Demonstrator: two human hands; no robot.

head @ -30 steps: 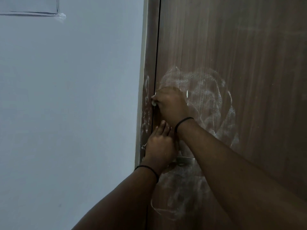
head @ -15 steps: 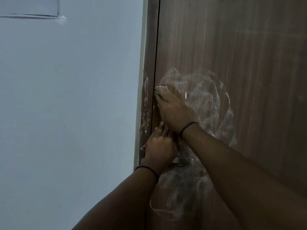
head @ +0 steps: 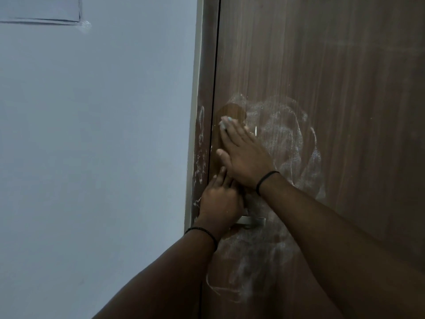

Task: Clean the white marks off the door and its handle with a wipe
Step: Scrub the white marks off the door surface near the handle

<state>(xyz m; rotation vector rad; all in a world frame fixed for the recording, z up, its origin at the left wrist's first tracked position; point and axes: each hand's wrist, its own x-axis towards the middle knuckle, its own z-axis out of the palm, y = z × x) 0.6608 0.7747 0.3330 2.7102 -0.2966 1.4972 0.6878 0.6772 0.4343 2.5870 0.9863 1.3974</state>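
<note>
Since the earlier frame your right hand (head: 243, 155) has flattened, fingers spread, pressing the wipe (head: 224, 122) onto the door (head: 333, 88); a cleared patch shows above. Left hand (head: 219, 201) curls over the handle (head: 251, 221). Work rightward into the white marks (head: 285, 130), pressing evenly.

left hand (head: 219, 200) — thin black wristband | right hand (head: 243, 155) — same | forearms bare

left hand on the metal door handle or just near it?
Cannot tell. In the head view the left hand covers the near end of the silver metal door handle; its palm side is hidden, so neither contact nor a gap shows.
</note>
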